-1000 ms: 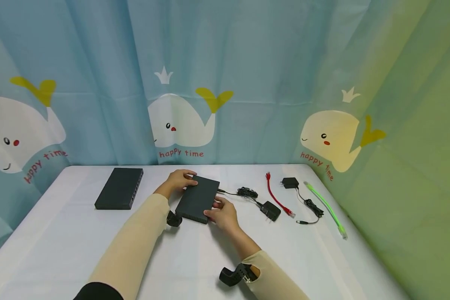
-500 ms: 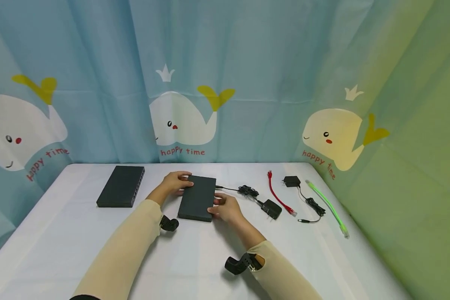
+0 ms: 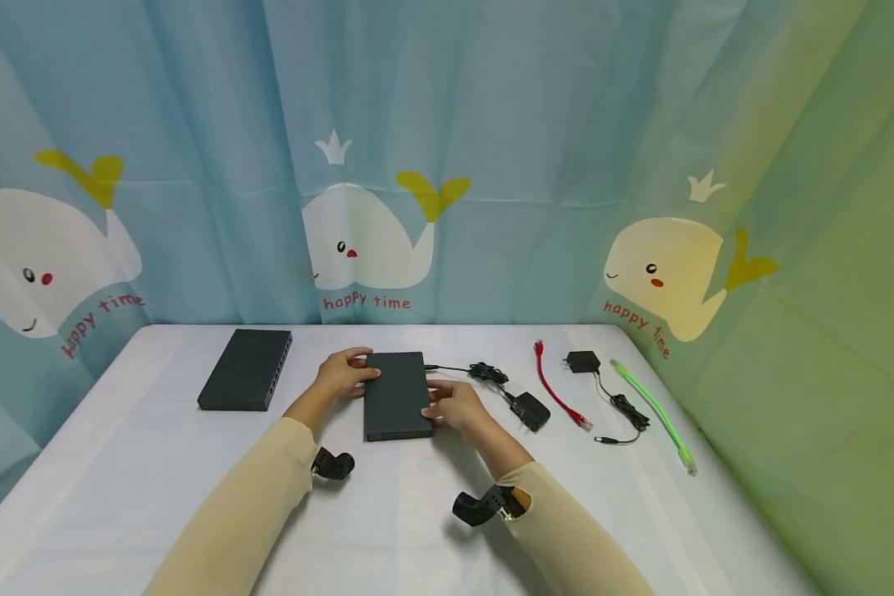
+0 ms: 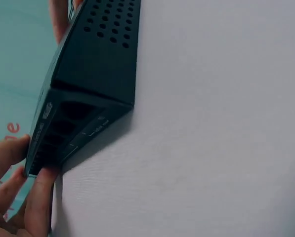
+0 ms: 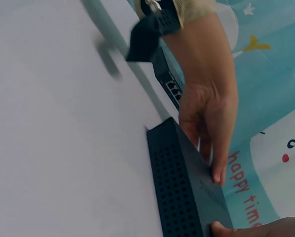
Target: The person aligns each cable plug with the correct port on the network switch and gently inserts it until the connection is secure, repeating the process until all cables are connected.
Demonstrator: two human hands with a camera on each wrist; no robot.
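A black network switch [image 3: 396, 397] lies between both hands, near the middle of the white table. My left hand [image 3: 340, 372] grips its left side, thumb on the top face; the left wrist view shows a row of ports along that side. On the opposite side, my right hand [image 3: 456, 404] holds the edge with the thumb near the front corner and fingers beside it. Behind those fingers, the plug of a black power adapter [image 3: 530, 411] meets the switch's right side; its cord is bundled. The switch's perforated end [image 5: 173, 182] shows in the right wrist view.
A second black network switch [image 3: 244, 370] lies at the back left, ports facing right. To the right are a red network cable [image 3: 551, 387], another power adapter [image 3: 583, 362] with bundled cord, and a green network cable [image 3: 653, 414]. A whale-print curtain [image 3: 507, 165] hangs behind the table.
Between my hands, the switch has turned anticlockwise, its far end swinging left, and now sits nearly square to the table. The attached adapter cord moved slightly with it. Both hands keep hold.
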